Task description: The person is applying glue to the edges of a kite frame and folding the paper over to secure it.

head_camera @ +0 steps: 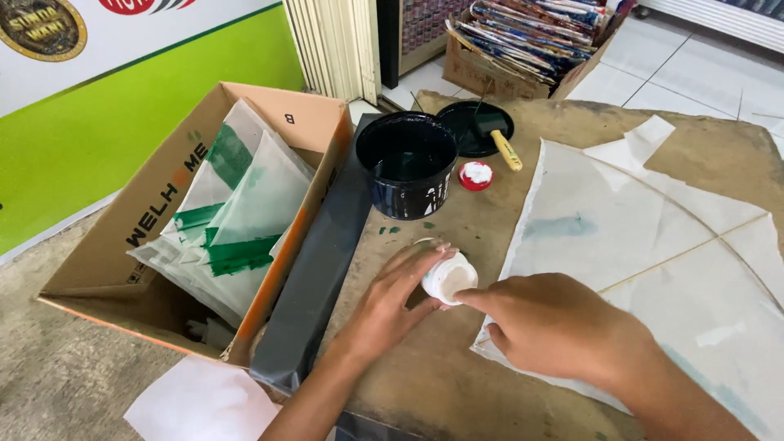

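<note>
My left hand grips a small white open jar on the brown work board, fingers wrapped round its side. My right hand reaches to the jar from the right, with its forefinger at the jar's rim; whether the fingertip is inside I cannot tell. A white paper kite with thin bamboo sticks lies flat under my right hand. Behind the jar stands a black pot of dark green paint, with its black lid and a brush and a small red cap beside it.
An open cardboard box at left holds several white kites painted with green. A long dark flat strip lies between box and board. A sheet of white paper lies on the floor. Another box of coloured kites stands behind.
</note>
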